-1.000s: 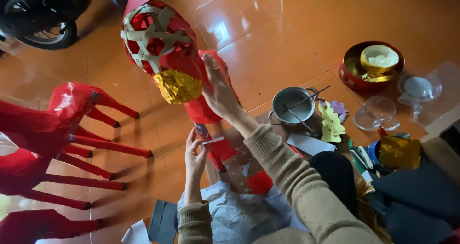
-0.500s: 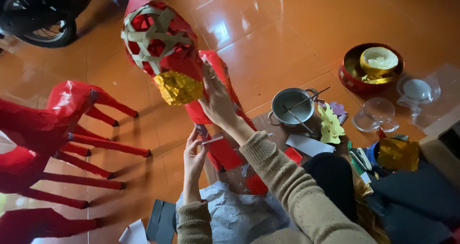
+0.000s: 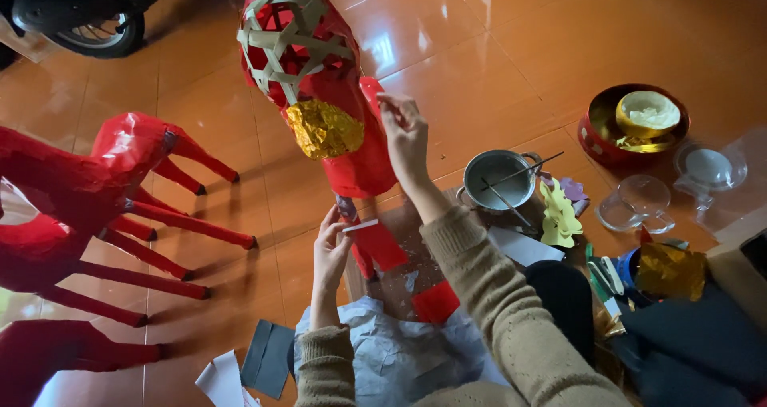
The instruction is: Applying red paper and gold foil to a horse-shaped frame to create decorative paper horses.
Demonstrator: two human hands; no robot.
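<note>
Red paper-covered frame animals [image 3: 104, 207] stand on the orange tile floor [image 3: 495, 47] at left. Beside them, the left hand [image 3: 331, 251] pinches a red paper strip [image 3: 375, 243] by its white edge, low against the base of a tall red lantern figure [image 3: 319, 87] with woven bamboo strips and a gold foil patch [image 3: 323, 127]. The right hand [image 3: 406, 131], fingers closed, presses a small red flap onto the figure's side; smoothing outward from the glued edge would likely keep it flat. Farther right sit 1 metal pot [image 3: 499, 179] with sticks, yellow paper cutouts [image 3: 559, 215], a red bowl [image 3: 607, 131] and clear plastic packaging [image 3: 707, 171], unlabelled as far as shows.
</note>
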